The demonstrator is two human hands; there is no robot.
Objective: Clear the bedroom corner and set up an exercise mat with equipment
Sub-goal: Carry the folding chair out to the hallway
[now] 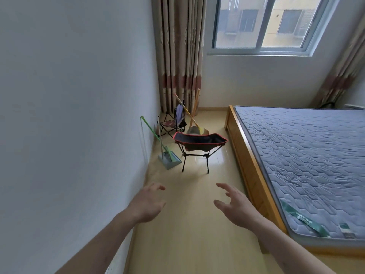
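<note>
A black folding camp chair with red trim (199, 144) stands on the wooden floor in the corner passage. Behind it sits a smaller folding stool (173, 123) with a purple back. A grey dustpan with a green handle (169, 160) leans by the left wall. A broom with a yellow handle (189, 115) and a second wooden stick (196, 103) lean near the curtain. My left hand (147, 202) and my right hand (236, 206) reach forward, fingers spread and relaxed, holding nothing, well short of the chair.
A bed with a blue-grey quilted mattress (308, 165) and wooden frame (246, 167) fills the right side. A white wall (79, 115) borders the left. Beige curtains (179, 52) hang in the corner beside a window (264, 24). Floor strip (189, 224) runs between wall and bed.
</note>
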